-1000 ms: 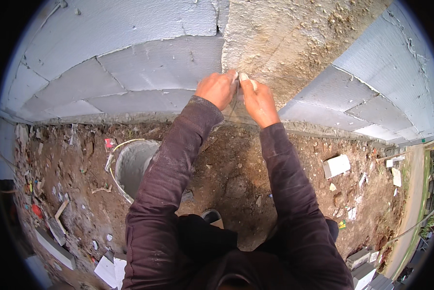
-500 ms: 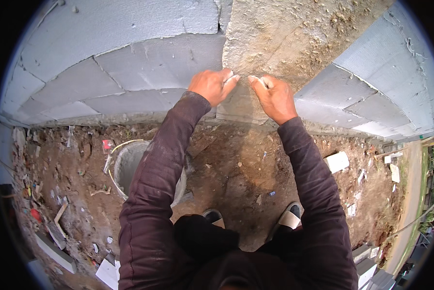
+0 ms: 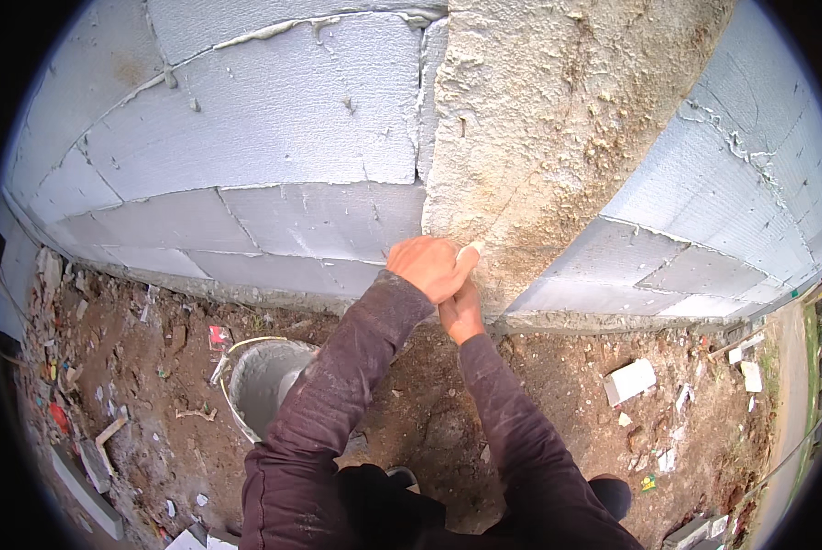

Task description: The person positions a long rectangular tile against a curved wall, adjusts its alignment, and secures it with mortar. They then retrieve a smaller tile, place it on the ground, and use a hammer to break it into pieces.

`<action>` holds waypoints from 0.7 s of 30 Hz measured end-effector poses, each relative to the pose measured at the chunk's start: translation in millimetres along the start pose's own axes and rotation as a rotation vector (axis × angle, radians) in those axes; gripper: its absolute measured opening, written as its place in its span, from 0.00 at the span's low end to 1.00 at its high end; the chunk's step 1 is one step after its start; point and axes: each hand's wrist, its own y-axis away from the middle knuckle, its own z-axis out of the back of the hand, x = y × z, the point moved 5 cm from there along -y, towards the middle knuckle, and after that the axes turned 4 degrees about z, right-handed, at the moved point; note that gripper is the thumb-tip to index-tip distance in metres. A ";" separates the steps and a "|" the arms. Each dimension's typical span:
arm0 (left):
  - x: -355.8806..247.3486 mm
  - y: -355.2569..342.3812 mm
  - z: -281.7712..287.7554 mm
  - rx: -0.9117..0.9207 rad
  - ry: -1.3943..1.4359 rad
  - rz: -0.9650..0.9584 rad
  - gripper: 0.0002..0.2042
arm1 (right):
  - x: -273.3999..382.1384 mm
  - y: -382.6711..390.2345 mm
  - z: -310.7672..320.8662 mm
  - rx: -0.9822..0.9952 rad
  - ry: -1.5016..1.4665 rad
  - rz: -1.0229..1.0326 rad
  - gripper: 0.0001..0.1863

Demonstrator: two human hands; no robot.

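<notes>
My left hand [image 3: 427,266] is closed in front of a rough beige column [image 3: 567,110] set between pale grey block walls [image 3: 246,110]. A small pale piece [image 3: 471,249] shows at its thumb and forefinger; I cannot make out what it is. My right hand [image 3: 460,313] is just below and behind the left, the two overlapping, with its fingertips hidden. Both are near the lower part of the column.
On the dirt ground [image 3: 429,385] below, a bucket [image 3: 260,380] with grey material stands left of my arms. A white block piece [image 3: 631,380] lies to the right among debris. More blocks [image 3: 86,486] lie lower left. A path [image 3: 782,385] runs along the far right.
My hands were apart with fingers pinched half a second ago; now they overlap, the left over the right, and sit lower in view. The wall fills more of the picture.
</notes>
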 end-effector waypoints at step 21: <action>-45.6 87.1 36.4 -0.421 0.564 0.152 0.17 | 103.3 31.6 145.9 0.019 -0.397 -0.457 0.22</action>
